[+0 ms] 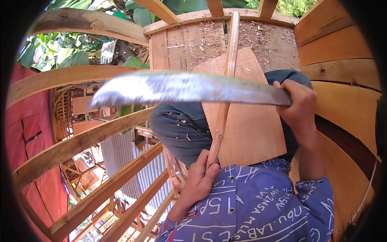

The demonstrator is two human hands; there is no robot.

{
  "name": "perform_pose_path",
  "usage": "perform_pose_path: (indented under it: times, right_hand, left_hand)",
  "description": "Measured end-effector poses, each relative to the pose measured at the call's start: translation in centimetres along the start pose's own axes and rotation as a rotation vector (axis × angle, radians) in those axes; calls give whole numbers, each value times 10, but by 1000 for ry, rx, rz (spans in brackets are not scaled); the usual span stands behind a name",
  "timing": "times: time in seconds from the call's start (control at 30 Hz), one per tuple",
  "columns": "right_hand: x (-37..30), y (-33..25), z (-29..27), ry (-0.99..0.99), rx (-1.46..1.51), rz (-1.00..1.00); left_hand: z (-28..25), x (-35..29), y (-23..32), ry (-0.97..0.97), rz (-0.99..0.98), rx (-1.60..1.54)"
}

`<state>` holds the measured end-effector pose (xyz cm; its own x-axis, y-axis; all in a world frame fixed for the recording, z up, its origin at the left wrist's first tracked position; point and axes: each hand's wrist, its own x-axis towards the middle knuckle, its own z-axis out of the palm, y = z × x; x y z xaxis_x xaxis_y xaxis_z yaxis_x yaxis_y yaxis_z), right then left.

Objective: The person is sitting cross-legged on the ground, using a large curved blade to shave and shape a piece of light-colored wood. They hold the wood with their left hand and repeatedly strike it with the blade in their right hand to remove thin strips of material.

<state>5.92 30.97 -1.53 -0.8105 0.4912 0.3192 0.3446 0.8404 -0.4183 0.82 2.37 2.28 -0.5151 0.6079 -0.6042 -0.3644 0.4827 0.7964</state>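
Observation:
My left hand (198,177) is closed round the near end of a long wooden stick (231,50), close to my shirt. The stick slants away from me and its far end reaches the back edge of the plank floor. Closed on the handle end of a machete (181,88), my right hand (299,105) is at the right. The broad, slightly blurred blade points left and passes in front of the stick's middle; whether it touches the wood I cannot tell. Beneath the stick a flat wooden board (252,133) lies across my lap, over my dark trousers (177,129).
Wood shavings (209,38) are scattered over the plank floor (278,44). Wooden rails (80,143) run along the left side, with corrugated metal sheets (129,161) below. A plank wall (342,97) rises at the right. Green leaves (72,52) show beyond the rails.

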Motion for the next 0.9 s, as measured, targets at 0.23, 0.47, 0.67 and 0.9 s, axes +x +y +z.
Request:
perform_pose_path:
  times: [0.23,0.47,0.67,0.9]
  right_hand:
    - [9,4,18,31,82,-116]
    - [6,5,21,91,-39,-134]
    - [7,4,18,107,-69,-170]
    - [10,34,21,87,-256,80]
  left_hand:
    - [-2,-8,6,75,33,183]
    - [2,-7,2,24,9,51]
    - [0,-10,2,44,21,126]
    - [-18,-34,-20,145,-6,151]
